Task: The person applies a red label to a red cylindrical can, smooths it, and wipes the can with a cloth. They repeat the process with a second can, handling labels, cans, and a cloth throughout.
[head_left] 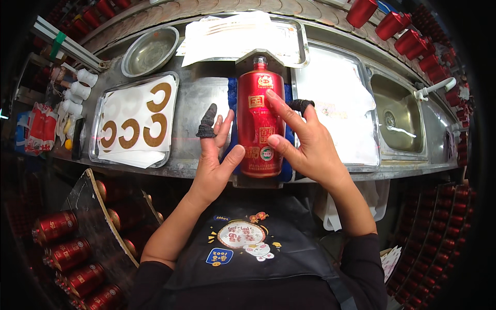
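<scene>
A red bottle [258, 121] with gold labels lies on its side on a blue cloth [232, 90], neck pointing away from me, at the front of a steel worktop [199, 95]. My left hand [214, 155] rests at its left flank, thumb against the lower body, a dark fabric cot on one raised finger. My right hand [299, 137] lies over its right side, index finger stretched across the front, thumb pressing near the lower label. A dark cot also covers one right finger.
A steel tray [98, 129] of white sheets with brown C-shaped labels sits to the left, a round steel bowl [150, 49] behind it. Trays of white sheets [336, 88] lie behind and right, then a sink [398, 116]. Red bottles [67, 253] fill racks all around.
</scene>
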A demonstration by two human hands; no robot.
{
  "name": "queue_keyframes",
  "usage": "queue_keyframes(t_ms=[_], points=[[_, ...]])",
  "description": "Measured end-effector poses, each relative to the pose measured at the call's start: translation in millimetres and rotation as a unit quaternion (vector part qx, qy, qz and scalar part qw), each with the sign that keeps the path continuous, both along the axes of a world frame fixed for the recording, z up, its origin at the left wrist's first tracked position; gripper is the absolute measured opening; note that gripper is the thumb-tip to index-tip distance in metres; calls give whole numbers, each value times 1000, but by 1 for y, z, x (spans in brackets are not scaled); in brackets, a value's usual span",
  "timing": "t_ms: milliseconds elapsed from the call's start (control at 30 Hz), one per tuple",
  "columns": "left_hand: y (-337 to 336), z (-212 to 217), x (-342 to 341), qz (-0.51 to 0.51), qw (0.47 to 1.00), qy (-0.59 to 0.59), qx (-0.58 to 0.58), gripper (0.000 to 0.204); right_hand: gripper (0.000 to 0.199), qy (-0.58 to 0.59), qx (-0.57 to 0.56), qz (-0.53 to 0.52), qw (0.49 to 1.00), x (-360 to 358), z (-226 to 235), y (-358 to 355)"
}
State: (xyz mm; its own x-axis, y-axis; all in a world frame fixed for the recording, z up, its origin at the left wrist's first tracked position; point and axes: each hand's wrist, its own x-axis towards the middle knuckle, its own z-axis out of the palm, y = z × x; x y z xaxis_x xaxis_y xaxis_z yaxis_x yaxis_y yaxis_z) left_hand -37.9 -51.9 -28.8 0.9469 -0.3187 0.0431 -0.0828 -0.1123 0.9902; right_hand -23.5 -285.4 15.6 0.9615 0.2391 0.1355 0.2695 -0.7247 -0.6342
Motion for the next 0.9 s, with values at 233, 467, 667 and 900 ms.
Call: queue_keyframes(t_ms=[233,467,667,900], points=[[-10,17,3,-21,939,-259,225,74,66,32,-13,8,999,3,4,1],[-13,17,12,-38,934,-267,234,68,63,62,39,7,997,7,-6,-4],[-15,18,10,-33,931,-281,230,70,65,69,52,15,996,4,-5,-6],[-14,17,12,-41,929,-280,239,72,69,69,31,48,996,1,-6,-12]])
